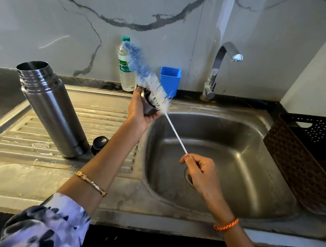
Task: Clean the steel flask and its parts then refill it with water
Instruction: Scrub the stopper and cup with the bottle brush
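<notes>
The open steel flask (51, 108) stands on the ribbed drainboard (105, 118) at the left, its mouth uncovered. A black stopper (100, 144) lies beside its base. My left hand (140, 110) grips the flask's steel cap (149, 103) above the sink's left rim. A long bottle brush (147, 75) with blue and white bristles lies across the cap's opening. My right hand (199, 170) pinches the end of the brush's white twisted handle over the sink basin (231, 164).
A plastic water bottle (125, 68) with a green cap and a blue plastic cup (170, 80) stand at the back wall. The tap (220, 67) is off. A brown perforated basket (303, 159) sits at the sink's right edge. The drainboard is wet.
</notes>
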